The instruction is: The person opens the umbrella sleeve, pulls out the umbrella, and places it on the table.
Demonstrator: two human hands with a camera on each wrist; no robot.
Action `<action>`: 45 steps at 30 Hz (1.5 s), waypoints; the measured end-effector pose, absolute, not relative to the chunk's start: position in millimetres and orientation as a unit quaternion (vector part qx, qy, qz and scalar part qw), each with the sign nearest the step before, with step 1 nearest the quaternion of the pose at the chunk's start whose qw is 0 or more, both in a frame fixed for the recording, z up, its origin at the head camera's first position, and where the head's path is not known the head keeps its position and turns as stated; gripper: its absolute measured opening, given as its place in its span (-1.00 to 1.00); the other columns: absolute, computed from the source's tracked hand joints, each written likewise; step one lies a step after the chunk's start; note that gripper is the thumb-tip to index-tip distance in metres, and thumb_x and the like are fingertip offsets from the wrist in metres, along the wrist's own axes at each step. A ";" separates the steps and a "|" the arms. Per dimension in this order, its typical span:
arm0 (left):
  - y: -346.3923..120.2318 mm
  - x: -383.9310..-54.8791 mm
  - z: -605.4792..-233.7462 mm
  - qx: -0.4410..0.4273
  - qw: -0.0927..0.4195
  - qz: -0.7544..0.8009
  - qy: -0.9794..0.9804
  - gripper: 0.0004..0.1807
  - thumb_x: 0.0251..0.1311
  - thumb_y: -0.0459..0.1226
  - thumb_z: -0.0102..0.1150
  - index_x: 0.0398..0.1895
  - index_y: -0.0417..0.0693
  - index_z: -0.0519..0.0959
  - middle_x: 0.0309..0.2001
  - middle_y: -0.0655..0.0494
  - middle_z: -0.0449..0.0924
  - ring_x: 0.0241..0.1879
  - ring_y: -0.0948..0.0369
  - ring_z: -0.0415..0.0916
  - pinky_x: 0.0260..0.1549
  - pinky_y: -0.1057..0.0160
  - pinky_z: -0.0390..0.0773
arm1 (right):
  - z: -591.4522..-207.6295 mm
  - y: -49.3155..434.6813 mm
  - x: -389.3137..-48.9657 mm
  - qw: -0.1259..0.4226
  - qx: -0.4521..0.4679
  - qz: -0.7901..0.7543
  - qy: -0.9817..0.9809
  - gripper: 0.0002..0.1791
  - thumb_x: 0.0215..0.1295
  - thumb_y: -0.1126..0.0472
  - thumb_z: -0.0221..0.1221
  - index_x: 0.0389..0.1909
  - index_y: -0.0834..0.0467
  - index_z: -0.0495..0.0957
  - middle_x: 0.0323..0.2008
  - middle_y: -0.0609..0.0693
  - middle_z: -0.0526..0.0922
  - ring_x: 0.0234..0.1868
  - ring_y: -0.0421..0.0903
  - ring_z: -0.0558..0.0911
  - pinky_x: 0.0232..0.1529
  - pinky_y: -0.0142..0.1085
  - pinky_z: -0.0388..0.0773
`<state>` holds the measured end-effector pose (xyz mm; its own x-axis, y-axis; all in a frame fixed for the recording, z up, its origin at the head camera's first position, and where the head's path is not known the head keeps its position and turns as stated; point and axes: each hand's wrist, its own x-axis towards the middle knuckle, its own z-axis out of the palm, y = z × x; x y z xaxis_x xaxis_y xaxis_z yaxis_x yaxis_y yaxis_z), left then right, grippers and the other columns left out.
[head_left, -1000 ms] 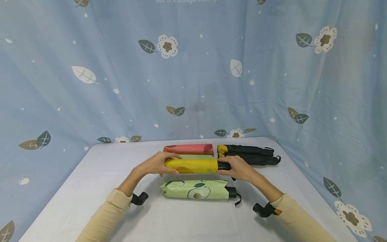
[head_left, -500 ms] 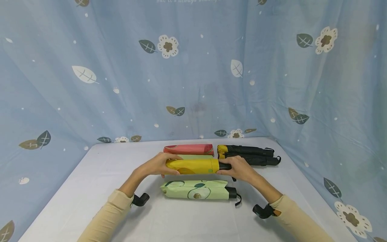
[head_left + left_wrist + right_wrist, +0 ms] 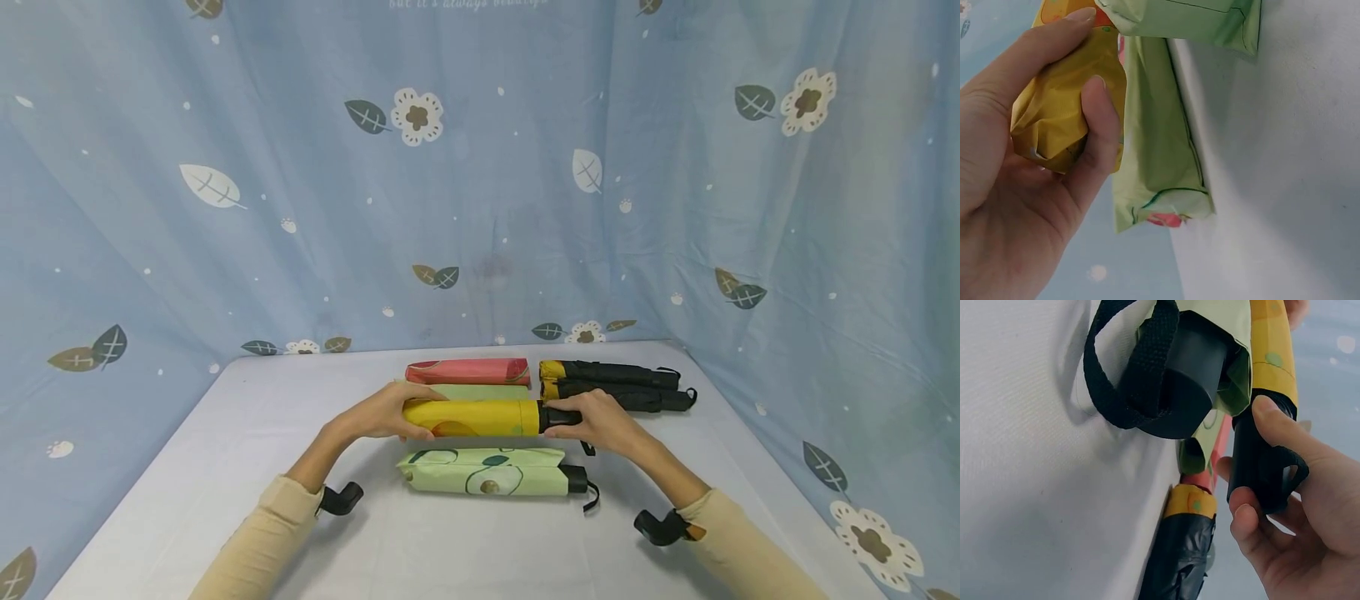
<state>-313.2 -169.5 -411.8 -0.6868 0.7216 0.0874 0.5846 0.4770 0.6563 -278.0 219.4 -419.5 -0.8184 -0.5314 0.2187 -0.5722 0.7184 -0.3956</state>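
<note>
A folded umbrella in a yellow sleeve point(image 3: 472, 419) is held level above the table. My left hand point(image 3: 384, 413) grips the sleeve's closed left end; thumb and fingers wrap it in the left wrist view. My right hand point(image 3: 597, 421) holds the black umbrella handle point(image 3: 1249, 456), with a small strap loop by the fingers. The handle sticks out of the sleeve's right end. Nearer me lies a folded umbrella in a pale green avocado-print sleeve point(image 3: 487, 472), its black handle and wrist strap to the right.
Behind the yellow sleeve lie a flat green sleeve point(image 3: 480, 392) and a red sleeve point(image 3: 467, 372). To their right, two black folded umbrellas with yellow ends point(image 3: 618, 372) lie side by side on the white table point(image 3: 465, 550). A blue patterned curtain point(image 3: 480, 208) stands behind.
Both hands have come slightly nearer. The left hand with the sleeve has moved a little left, the right hand a little right, and more black handle shows beyond the sleeve.
</note>
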 end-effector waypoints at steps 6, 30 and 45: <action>-173.7 -315.0 -415.0 0.387 0.098 0.342 0.851 -0.42 0.05 -0.13 0.47 0.20 0.12 0.54 0.00 0.08 0.61 -0.44 0.29 0.54 -0.57 0.19 0.66 | -419.6 222.2 -276.2 0.043 0.302 0.231 -0.924 -0.38 0.19 -0.17 0.30 0.19 0.10 0.59 -0.81 -0.24 0.34 -0.85 -0.41 -0.04 -0.69 -0.48 0.17; -167.4 -314.1 -411.3 0.376 0.088 0.339 0.858 -0.43 0.06 -0.17 0.46 0.19 0.10 0.56 -0.12 0.06 0.66 -0.61 0.22 0.56 -0.56 0.21 0.65 | -424.6 224.7 -276.9 0.064 0.285 0.206 -0.934 -0.39 0.19 -0.17 0.31 0.17 0.10 0.59 0.07 0.10 0.69 -0.40 -0.29 0.66 -0.19 -0.19 0.66; -163.1 -316.5 -414.9 0.378 0.088 0.337 0.858 -0.43 0.06 -0.14 0.46 0.20 0.08 0.55 -0.06 0.05 0.64 -0.58 0.26 0.58 -0.56 0.26 0.64 | -432.9 227.5 -277.6 0.107 0.307 0.188 -0.927 -0.42 0.24 -0.12 0.27 0.16 0.16 0.60 -0.15 0.09 0.76 -0.71 -0.43 0.28 -0.53 -0.49 0.37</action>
<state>-316.5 -163.1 -414.9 -0.6982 0.7084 0.1035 0.5891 0.4863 0.6453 -277.6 227.5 -432.9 -0.7887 -0.5288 0.3134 -0.6092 0.7408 -0.2830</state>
